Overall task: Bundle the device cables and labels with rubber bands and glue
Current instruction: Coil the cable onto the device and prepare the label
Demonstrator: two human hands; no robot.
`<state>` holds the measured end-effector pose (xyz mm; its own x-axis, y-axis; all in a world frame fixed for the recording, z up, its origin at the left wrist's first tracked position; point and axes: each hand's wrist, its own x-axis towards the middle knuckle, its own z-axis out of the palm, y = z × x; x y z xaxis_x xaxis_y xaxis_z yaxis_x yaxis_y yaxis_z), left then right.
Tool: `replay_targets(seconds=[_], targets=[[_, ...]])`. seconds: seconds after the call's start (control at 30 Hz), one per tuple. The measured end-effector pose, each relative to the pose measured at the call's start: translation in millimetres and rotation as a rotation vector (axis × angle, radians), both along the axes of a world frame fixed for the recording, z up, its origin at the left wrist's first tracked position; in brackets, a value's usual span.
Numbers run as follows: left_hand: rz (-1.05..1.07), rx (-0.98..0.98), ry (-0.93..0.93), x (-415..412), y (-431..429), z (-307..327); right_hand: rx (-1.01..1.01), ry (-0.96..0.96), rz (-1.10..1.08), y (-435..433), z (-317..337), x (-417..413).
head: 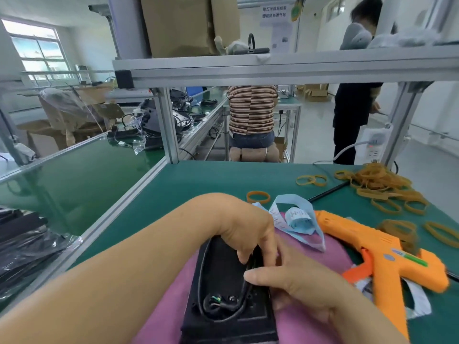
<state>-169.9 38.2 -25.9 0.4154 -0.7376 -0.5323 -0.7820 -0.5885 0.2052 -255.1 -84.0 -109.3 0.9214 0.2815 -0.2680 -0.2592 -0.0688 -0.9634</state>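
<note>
Two hands, left hand (pixel 250 234) and right hand (pixel 295 286), grasping one flat black plastic device (pixel 218 269) — one orange plastic glue gun (pixel 372 242) beside.

A flat black device (pixel 223 281) lies on a pink cloth (pixel 332 256), a black cable (pixel 202 261) looped along its edge. Beside it curl blue label strips (pixel 295 217), an orange glue gun (pixel 367 247) on its side, tan rubber bands (pixel 380 182) heaped beyond.
</note>
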Motion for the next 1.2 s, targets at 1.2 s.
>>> replay_targets(seconds=[1.2], targets=[[0.721,-0.945,-0.096,27.3,-12.4,-50.3,-0.413,-0.439,-0.775,-39.2,16.5,60.1]])
